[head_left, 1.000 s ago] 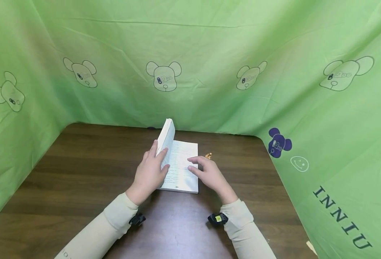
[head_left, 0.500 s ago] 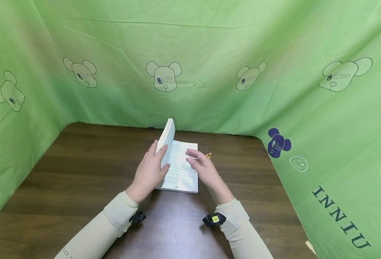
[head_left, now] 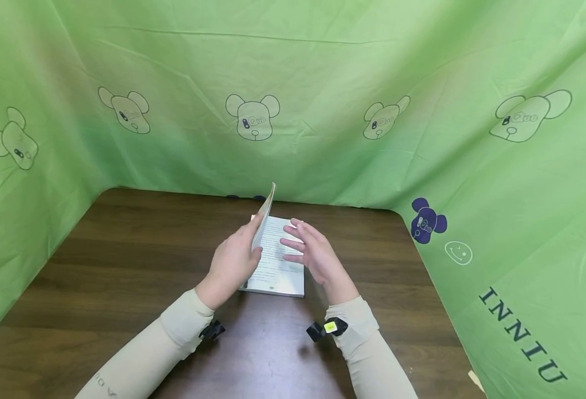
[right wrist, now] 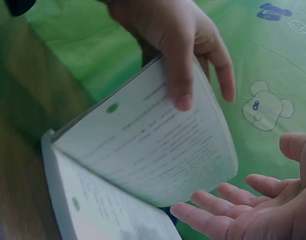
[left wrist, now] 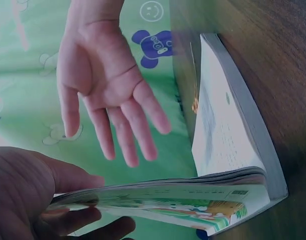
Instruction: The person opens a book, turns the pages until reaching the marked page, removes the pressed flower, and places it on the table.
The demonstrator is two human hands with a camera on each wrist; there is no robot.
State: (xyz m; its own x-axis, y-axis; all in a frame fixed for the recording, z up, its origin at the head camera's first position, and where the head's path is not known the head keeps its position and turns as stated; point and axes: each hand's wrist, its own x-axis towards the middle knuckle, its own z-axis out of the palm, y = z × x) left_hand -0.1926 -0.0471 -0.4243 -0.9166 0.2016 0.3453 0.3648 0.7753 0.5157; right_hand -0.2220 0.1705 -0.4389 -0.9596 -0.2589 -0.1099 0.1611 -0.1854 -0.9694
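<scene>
An open book [head_left: 278, 277] lies on the table, its right-hand page full of printed text. My left hand [head_left: 232, 263] holds the raised front section [right wrist: 142, 135] nearly upright, the thumb on the text page and the fingers on the cover side. That cover carries a colourful picture [left wrist: 218, 210], visible in the left wrist view. My right hand [head_left: 321, 259] hovers over the right edge of the book with its fingers spread and nothing in it. In the left wrist view its palm [left wrist: 105, 75] faces the raised section.
A thin stick with a small golden ornament [left wrist: 195, 105] lies beyond the book in the left wrist view; my right hand hides it from the head view. Green cloth [head_left: 313, 160] hangs around the brown wooden table [head_left: 138, 255].
The raised section has swung rightward and looks thinner, with my left fingers now behind it. My right hand has moved slightly up and left, turned its palm inward and spread its fingers.
</scene>
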